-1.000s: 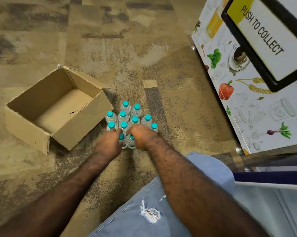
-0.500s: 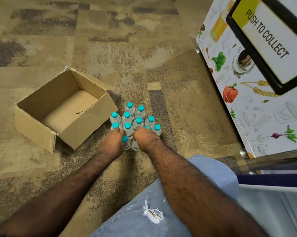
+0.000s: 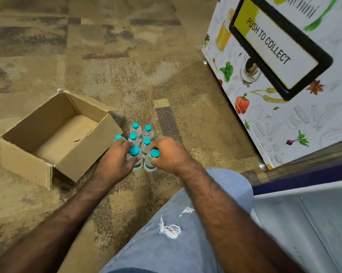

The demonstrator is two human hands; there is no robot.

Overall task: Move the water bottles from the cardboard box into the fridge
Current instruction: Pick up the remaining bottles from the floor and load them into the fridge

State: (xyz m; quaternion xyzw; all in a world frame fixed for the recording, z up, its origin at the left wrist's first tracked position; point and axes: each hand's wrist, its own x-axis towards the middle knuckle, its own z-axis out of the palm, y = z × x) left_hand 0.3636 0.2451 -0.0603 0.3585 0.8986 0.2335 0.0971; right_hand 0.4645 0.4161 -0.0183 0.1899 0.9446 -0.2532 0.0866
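Observation:
Several small water bottles (image 3: 140,133) with teal caps stand clustered on the carpet, right of an open cardboard box (image 3: 48,166) that holds nothing visible. My left hand (image 3: 117,160) grips one bottle (image 3: 135,157) by its neck, lifted a little toward me. My right hand (image 3: 170,154) grips another bottle (image 3: 152,160) the same way. The fridge door edge (image 3: 304,190) shows at the lower right; its inside is barely visible.
A vending cabinet (image 3: 274,119) printed with vegetables and a "PUSH TO COLLECT" flap (image 3: 274,48) stands at the right. My knee in torn blue jeans (image 3: 186,233) fills the bottom middle. Patterned carpet (image 3: 127,56) stretches beyond the box.
Both hands have closed on a bottle each and pulled them up and toward me, out of the front of the cluster. The camera has shifted slightly.

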